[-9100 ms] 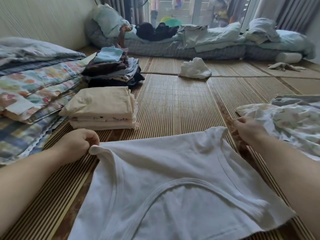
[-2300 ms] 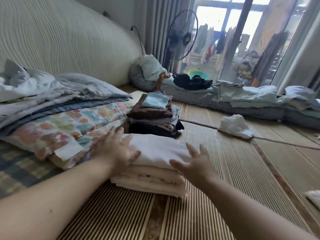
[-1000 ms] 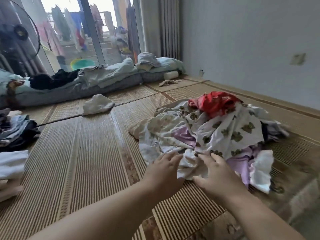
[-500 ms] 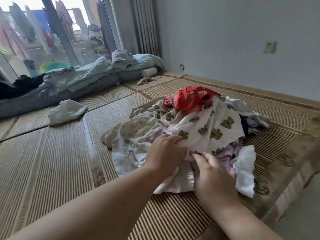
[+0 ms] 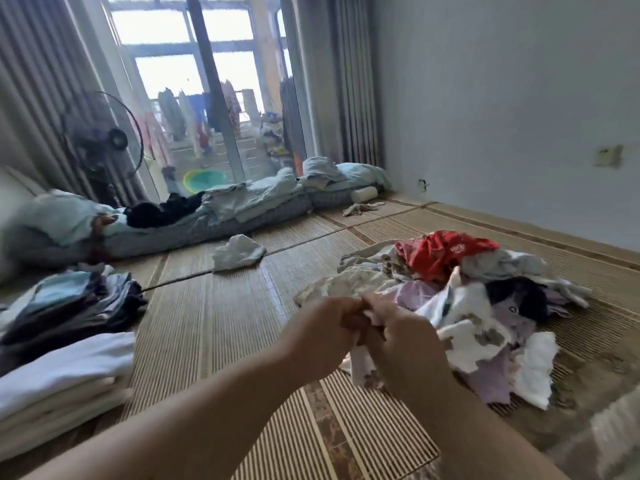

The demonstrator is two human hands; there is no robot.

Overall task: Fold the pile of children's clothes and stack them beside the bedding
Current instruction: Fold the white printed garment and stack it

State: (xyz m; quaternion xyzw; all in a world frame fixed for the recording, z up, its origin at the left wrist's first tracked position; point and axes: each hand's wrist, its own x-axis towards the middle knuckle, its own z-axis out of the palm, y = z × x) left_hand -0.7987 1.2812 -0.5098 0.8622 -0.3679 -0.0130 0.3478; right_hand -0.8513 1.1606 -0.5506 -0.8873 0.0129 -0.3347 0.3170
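Note:
A loose pile of children's clothes lies on the woven mat at the right, with a red garment on top. My left hand and my right hand meet at the pile's near left edge, both pinching a white garment with brown bear prints that trails back into the pile. At the left edge sit two stacks of folded clothes: a white and cream stack near me and a dark mixed stack behind it.
A crumpled white cloth lies alone on the mat ahead. A low mattress with bedding runs along the balcony door, a standing fan at its left. The grey wall closes the right side.
Both hands have closed on the bear-print garment and drawn its edge up and towards me, off the pile. The view has swung left, bringing the folded stacks back in.

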